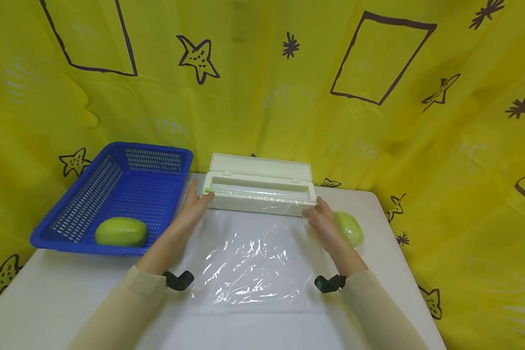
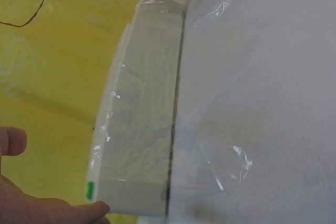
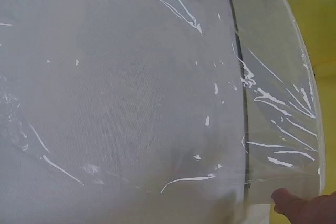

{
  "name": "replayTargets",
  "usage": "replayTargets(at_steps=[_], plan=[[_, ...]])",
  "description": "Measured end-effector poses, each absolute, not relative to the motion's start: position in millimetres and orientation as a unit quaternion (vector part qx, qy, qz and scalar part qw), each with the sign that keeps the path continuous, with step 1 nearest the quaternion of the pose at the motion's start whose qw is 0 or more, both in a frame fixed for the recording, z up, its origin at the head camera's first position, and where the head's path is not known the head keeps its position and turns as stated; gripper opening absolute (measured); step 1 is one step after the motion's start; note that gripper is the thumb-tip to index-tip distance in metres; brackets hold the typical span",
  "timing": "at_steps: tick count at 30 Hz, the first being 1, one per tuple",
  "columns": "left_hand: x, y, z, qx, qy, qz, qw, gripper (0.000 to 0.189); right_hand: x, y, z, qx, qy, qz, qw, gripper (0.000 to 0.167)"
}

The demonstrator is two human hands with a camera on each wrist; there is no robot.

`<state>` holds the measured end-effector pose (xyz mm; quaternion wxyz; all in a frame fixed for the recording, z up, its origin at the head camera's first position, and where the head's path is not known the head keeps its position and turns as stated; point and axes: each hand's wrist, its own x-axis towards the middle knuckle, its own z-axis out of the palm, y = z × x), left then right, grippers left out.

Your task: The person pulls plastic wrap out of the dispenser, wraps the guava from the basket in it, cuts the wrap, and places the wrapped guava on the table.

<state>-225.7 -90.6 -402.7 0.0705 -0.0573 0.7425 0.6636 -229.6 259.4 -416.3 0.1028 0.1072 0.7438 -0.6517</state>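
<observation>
A long cream cling film dispenser (image 1: pixel 262 203) lies across the back of the table, its lid (image 1: pixel 260 166) raised and a roll of film (image 1: pixel 260 190) inside. Clear cling film (image 1: pixel 249 262) stretches from it over the tabletop, creased and shiny. At the dispenser's left end, beside a green tab (image 2: pixel 90 190), my left hand (image 1: pixel 194 206) touches the corner with a straight digit, and another finger stands off it. My right hand (image 1: pixel 324 221) grips the right front corner, thumb (image 3: pixel 286 199) on the front face. Beside that wrist sits a glossy pale green fruit (image 1: pixel 350 228).
A blue perforated basket (image 1: pixel 109 250) stands at the left, holding an oblong green fruit (image 1: pixel 121 232). Behind the table hangs a yellow curtain (image 1: pixel 253 116) with dark drawings. The white table (image 1: pixel 393 291) has its right edge beyond the pale fruit.
</observation>
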Motion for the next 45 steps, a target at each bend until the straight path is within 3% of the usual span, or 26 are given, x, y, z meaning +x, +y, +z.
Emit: replayTargets(at_steps=[6, 13, 19, 24, 29, 32, 39, 45], plan=[[-185, -130, -370, 0.066, 0.786, 0.613, 0.044, 0.087, -215, 250, -407, 0.083, 0.813, -0.573, 0.064, 0.087], [-159, -211, -344, 0.127, 0.891, 0.437, 0.009, 0.073, -193, 203, -384, -0.106, 0.884, -0.454, -0.03, 0.08], [-167, -278, -360, 0.111, 0.947, 0.296, 0.055, 0.065, -195, 134, -367, -0.248, 0.851, -0.463, 0.009, 0.069], [-173, -302, -380, 0.105, 0.956, 0.248, 0.116, 0.067, -195, 66, -365, -0.358, 0.838, -0.408, 0.057, 0.055], [-174, -308, -386, 0.096, 0.949, 0.257, 0.157, 0.071, -188, -9, -370, -0.452, 0.863, -0.223, 0.025, 0.049], [-173, -311, -389, 0.1, 0.944, 0.266, 0.168, 0.067, -185, -48, -375, -0.466, 0.875, -0.13, 0.004, 0.049], [-174, -313, -395, 0.115, 0.929, 0.308, 0.171, 0.058, -187, -91, -387, -0.421, 0.902, -0.077, 0.063, 0.045], [-176, -316, -399, 0.118, 0.936, 0.306, 0.127, 0.045, -192, -106, -394, -0.386, 0.923, -0.017, 0.005, 0.04]])
